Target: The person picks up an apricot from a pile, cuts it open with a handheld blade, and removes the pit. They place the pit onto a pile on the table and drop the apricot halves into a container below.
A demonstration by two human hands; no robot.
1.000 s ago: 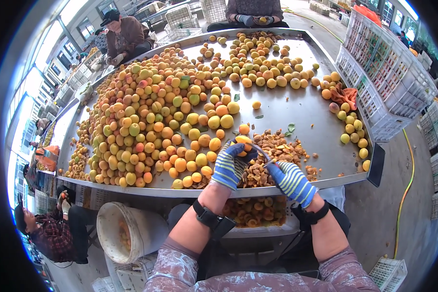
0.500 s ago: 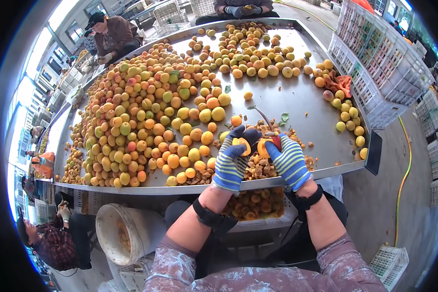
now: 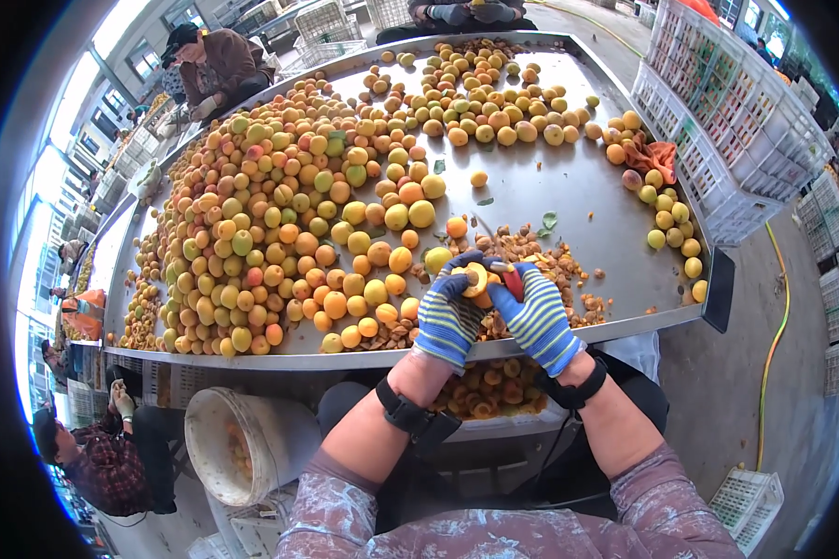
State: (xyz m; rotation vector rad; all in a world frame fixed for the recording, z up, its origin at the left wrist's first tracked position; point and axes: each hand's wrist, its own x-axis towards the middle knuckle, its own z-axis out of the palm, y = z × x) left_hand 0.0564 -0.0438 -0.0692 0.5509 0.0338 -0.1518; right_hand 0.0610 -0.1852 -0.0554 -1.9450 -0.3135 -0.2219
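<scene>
My left hand, in a blue striped glove, pinches a cut apricot with its brownish centre, seemingly the stone, facing up. Close against it, my right hand grips a red-handled knife. The knife's thin blade slants up and away from me, and my right fingertips are beside the fruit. Both hands are just above the near edge of the metal table. Loose apricot stones and scraps lie beyond them. A big heap of whole apricots spreads to the left.
Below the table edge, a crate holds apricot halves. A white bucket stands at lower left. Stacked white crates rise at right, near an orange cloth. A yellow hose crosses the floor. Other people sit around.
My hands have come together from slightly apart. The apricot piece in my left hand has turned, and its centre now faces up. The knife blade has swung to the left and lower.
</scene>
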